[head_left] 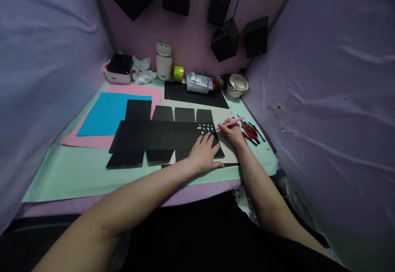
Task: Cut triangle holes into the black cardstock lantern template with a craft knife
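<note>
A black card box blank with flaps along both long sides lies flat before me. Small triangular openings near its right end show pale against the black. My left hand rests open on that end, fingers spread just below the openings. At the right edge of the card, my right hand is closed around a slim pink pen-shaped tool; its tip points left and is too small to make out. Under the card, a pale board shows at the right.
Red-handled scissors lie among black offcuts at the right. Blue sheet and pink sheet lie left. Along the back stand a white bottle, yellow tape roll and lidded bowl. Black boxes hang above.
</note>
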The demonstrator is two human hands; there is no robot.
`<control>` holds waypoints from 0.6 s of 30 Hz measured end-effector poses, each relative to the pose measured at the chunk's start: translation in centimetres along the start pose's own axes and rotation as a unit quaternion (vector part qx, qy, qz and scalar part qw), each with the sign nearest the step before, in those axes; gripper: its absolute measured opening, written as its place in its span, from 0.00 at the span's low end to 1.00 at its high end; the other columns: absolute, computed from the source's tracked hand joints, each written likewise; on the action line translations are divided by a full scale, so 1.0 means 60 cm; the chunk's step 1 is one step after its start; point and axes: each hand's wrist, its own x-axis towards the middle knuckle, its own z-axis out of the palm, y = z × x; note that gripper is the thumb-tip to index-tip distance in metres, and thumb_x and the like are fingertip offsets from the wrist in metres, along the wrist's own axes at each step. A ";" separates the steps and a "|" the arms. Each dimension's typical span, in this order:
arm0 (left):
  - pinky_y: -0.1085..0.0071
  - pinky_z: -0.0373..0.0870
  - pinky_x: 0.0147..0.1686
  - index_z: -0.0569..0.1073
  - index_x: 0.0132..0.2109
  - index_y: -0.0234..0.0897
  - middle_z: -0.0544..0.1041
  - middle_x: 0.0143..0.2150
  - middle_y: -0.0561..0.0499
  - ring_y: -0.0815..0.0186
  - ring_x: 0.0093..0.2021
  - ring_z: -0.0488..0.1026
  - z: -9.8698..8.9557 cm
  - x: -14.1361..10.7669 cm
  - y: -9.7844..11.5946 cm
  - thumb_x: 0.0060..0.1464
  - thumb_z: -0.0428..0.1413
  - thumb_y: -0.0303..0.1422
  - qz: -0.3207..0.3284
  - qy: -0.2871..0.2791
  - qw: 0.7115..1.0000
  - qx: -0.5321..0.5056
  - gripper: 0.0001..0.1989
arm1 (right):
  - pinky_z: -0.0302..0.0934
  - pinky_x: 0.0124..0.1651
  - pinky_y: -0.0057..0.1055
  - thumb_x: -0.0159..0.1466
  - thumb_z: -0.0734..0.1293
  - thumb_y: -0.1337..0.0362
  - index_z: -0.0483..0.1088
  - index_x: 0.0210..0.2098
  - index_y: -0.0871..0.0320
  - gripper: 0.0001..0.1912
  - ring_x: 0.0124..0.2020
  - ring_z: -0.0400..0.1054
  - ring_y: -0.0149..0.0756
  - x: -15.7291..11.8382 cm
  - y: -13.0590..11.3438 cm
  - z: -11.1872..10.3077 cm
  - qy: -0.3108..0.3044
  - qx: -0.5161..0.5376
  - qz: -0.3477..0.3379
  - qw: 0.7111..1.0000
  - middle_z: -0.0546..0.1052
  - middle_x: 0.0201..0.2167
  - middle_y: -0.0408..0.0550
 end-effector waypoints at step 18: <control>0.49 0.46 0.65 0.66 0.64 0.37 0.58 0.68 0.36 0.43 0.68 0.51 0.001 0.004 -0.018 0.52 0.46 0.66 0.003 0.030 1.000 0.003 0.45 | 0.59 0.31 0.30 0.59 0.66 0.52 0.73 0.24 0.58 0.16 0.23 0.66 0.33 -0.032 -0.025 0.043 0.103 -0.043 0.027 0.993 0.73 0.19 0.43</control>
